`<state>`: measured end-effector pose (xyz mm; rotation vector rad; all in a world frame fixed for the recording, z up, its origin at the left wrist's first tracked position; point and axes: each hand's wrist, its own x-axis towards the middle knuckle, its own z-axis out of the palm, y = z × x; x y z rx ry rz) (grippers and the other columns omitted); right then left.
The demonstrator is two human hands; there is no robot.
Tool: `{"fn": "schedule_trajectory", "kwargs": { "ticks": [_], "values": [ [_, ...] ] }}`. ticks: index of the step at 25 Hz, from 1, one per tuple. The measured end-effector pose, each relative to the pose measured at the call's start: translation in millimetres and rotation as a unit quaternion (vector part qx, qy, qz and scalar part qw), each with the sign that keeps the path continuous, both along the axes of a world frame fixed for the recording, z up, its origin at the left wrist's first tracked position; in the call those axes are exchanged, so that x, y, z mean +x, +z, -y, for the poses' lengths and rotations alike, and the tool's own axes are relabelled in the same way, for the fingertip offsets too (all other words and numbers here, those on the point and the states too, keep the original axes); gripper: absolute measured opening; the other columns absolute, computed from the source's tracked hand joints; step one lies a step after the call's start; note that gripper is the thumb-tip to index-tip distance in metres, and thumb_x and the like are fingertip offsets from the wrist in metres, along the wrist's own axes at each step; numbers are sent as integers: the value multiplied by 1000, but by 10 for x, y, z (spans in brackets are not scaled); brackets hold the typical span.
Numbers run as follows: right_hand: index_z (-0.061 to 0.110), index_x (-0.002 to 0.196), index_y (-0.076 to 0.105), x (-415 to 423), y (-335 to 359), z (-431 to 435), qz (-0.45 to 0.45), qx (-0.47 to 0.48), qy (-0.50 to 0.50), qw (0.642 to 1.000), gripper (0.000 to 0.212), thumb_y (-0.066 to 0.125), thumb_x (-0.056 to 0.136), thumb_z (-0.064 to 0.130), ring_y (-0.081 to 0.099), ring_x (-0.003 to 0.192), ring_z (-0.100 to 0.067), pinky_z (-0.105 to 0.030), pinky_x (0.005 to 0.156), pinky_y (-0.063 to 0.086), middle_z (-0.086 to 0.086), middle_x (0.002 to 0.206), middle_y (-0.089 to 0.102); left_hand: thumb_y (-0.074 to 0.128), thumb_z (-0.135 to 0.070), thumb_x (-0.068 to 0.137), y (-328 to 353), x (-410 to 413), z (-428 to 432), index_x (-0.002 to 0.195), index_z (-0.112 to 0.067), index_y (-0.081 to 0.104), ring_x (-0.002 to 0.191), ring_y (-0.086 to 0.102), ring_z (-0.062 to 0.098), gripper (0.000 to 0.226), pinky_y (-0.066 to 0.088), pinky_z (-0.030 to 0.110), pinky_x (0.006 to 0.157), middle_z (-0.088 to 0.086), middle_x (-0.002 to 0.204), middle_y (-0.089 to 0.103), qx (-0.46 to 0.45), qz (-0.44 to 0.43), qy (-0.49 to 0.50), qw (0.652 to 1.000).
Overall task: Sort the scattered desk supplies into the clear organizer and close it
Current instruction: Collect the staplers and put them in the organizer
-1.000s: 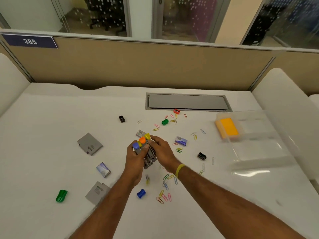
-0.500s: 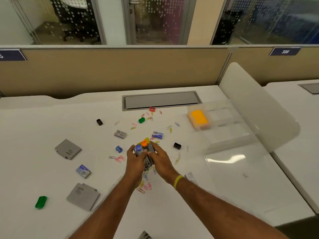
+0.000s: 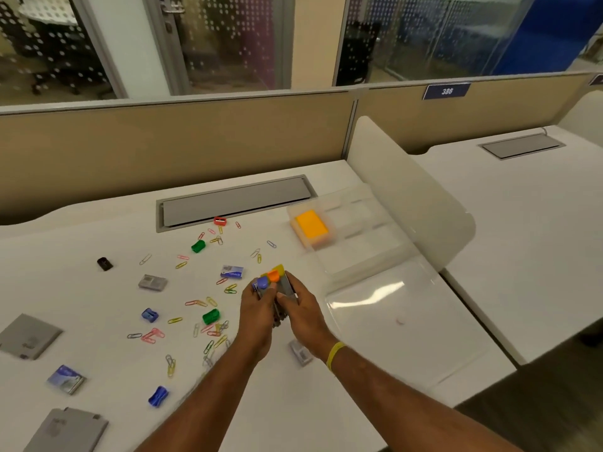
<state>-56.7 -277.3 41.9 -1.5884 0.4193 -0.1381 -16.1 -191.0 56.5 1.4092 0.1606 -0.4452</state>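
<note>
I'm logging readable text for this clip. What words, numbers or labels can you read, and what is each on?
"386": white digits on the dark blue sign on the tan partition.
Small blue boxes and grey cards on the desk: printing too small and blurred to read.
Nothing else legible.

An open-plan office. Beyond the hands, a tan cubicle partition [image 3: 195, 138] backs the white desk [image 3: 375, 370], bearing a numbered plate [image 3: 446, 91] to their far right. Behind it stand glass-walled rooms [image 3: 228, 40].
</note>
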Motion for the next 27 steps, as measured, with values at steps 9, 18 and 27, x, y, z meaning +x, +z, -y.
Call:
{"fn": "schedule_trajectory", "kwargs": {
  "ticks": [9, 18, 27],
  "values": [
    [45, 136, 45, 232, 29, 939, 23, -19, -29, 999, 59, 68, 89, 16, 66, 109, -16, -38, 90, 57, 2, 120, 67, 47, -32, 99, 153, 315, 897, 114, -29, 54, 79, 72, 4, 16, 54, 20, 59, -13, 89, 74, -15, 19, -78, 997],
    [41, 121, 61, 1013, 203, 2051, 18, -66, -47, 997, 36, 64, 89, 24, 68, 101, -20, -46, 85, 58, 1, 109, 71, 40, -21, 103, 275, 1078, 2148, 120, -5, 53, 80, 66, 20, 27, 53, 28, 56, 13, 104, 67, -8, -46, -65, 997],
    [15, 104, 69, 1801, 77, 2780, -123, -34, -77, 989, 19, 58, 93, 25, 66, 99, -35, -50, 86, 56, -15, 106, 69, 50, -21, 99, -15, 1805, 2935, 123, -1, 52, 91, 64, 35, 31, 55, 40, 71, 20, 112, 63, 39, -160, -63, 984]
  ]
}}
